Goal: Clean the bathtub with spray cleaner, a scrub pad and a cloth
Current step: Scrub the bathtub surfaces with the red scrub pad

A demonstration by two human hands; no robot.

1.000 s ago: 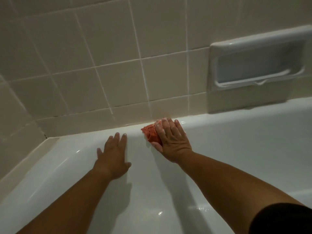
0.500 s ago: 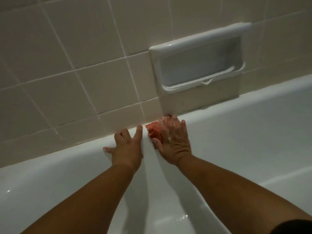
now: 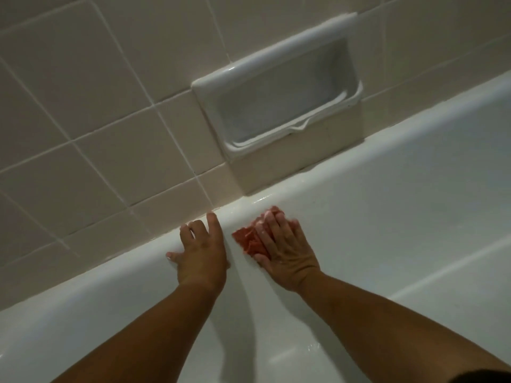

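The white bathtub (image 3: 387,205) fills the lower half of the head view, its far rim running along the tiled wall. My right hand (image 3: 284,250) presses a crumpled orange-red cloth (image 3: 249,240) flat against the tub's inner wall just below the rim, fingers straight and soapy. My left hand (image 3: 203,248) rests open on the rim beside it, fingers spread, a short gap between the two hands. No spray cleaner or scrub pad shows.
A recessed white ceramic soap dish (image 3: 284,98) sits in the beige tiled wall (image 3: 96,120) just above the rim, up and right of my hands. The tub floor (image 3: 456,299) lies at the lower right, with wet glints near my right forearm.
The view and both hands have shifted right along the tub rim, from near the tiled corner to below the soap dish. My right hand keeps pressing the cloth; my left now rests on the rim.
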